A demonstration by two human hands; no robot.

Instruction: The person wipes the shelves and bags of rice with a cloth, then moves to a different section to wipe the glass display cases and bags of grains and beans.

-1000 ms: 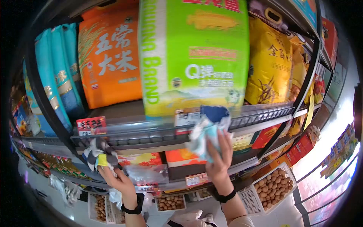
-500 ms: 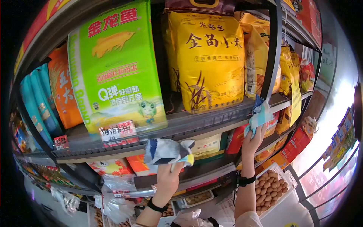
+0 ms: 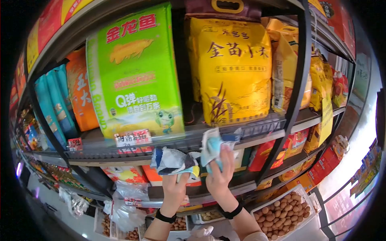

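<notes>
My left hand [image 3: 174, 193] is closed around a bunched grey, white and navy cloth [image 3: 172, 161] with a bit of yellow on it. It is held just in front of the shelf's front edge [image 3: 98, 161]. Beside it, my right hand [image 3: 220, 178] grips a light blue and white cloth [image 3: 212, 148], slightly blurred, at the shelf's clear front rail [image 3: 257, 127]. Behind the rail stand a green rice bag [image 3: 134, 76] and a yellow millet bag [image 3: 237, 76]. A price tag [image 3: 133, 138] is fixed to the rail left of my hands.
An upright black post [image 3: 299, 76] divides the shelving on the right. On the floor, a crate holds brown eggs [image 3: 281, 217]. Clear plastic bags [image 3: 128, 215] hang low on the left. A yellow paper sign [image 3: 326, 120] hangs at the right shelf.
My right hand has moved left with the light blue cloth, from the post to close beside my left hand. The left hand stays near the same stretch of shelf edge. The view has shifted slightly.
</notes>
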